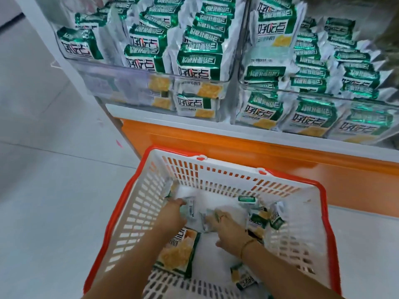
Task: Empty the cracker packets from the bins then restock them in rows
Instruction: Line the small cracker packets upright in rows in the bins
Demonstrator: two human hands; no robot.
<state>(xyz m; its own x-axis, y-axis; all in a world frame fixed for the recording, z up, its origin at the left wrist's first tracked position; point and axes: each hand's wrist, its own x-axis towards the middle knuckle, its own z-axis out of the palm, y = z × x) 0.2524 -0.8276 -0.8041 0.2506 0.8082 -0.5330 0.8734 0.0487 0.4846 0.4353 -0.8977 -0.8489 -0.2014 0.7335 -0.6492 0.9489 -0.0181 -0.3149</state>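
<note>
Deep at the far end of the basket [216, 175], both hands work a loose clutch of cracker packets [195, 216]. The left hand [172, 214] curls round one packet's end, and the right hand [224, 228] closes its fingers over the crumpled wrappers beside it. I judge it best to square several flat together before lifting, since the glossy foil film looks slippery and crinkles easily. More packets lie along the basket's near and right sides. Above, clear plastic bins [112, 87] on the shelf [133, 113] hold green-and-white rows.
</note>
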